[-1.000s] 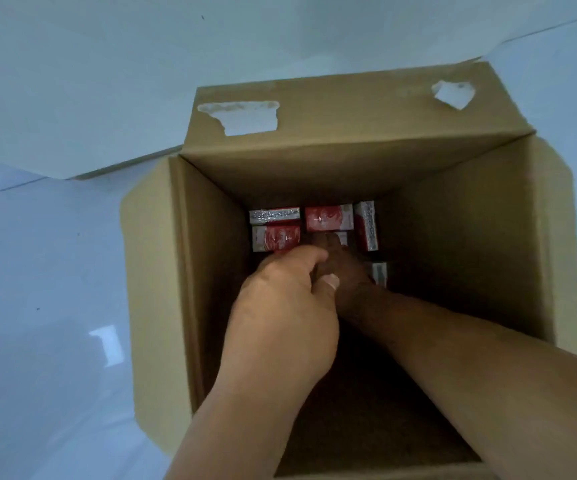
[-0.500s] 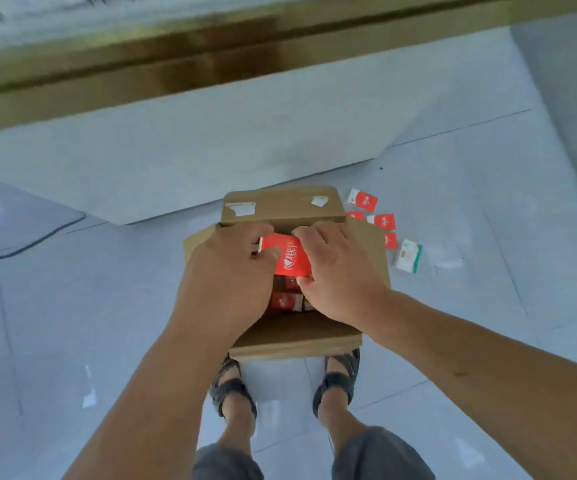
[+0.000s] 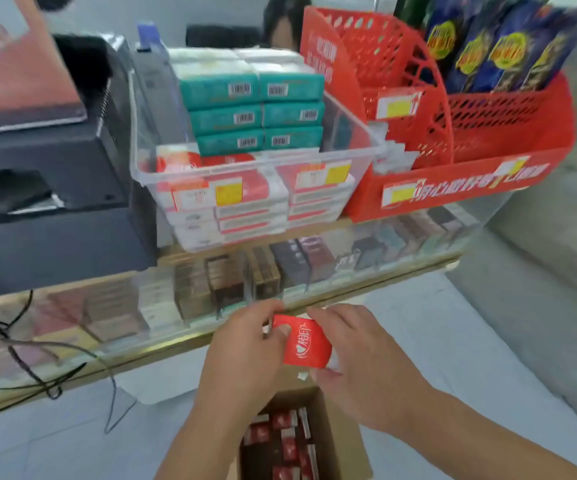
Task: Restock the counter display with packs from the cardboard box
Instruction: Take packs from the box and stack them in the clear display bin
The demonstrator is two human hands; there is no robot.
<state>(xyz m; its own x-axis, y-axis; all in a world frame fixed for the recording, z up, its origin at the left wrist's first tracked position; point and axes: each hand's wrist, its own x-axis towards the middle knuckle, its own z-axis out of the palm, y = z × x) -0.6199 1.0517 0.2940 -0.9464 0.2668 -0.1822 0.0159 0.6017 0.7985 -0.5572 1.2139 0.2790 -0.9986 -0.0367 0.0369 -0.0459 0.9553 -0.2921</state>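
- Left hand (image 3: pixel 245 348) and right hand (image 3: pixel 359 358) each grasp 1 red rectangular pack (image 3: pixel 306 341), held between them.
- Pack sits above the open brown cardboard box (image 3: pixel 335 441), near the glass-topped counter (image 3: pixel 162 346) edge.

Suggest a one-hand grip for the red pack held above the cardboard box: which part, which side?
Probably its left edge, from the left: the red pack is flat, broad printed face up, so thumb on top and fingers beneath pinch its thin depth. The left hand pinches there, thumb on the face; the right hand covers the right edge.
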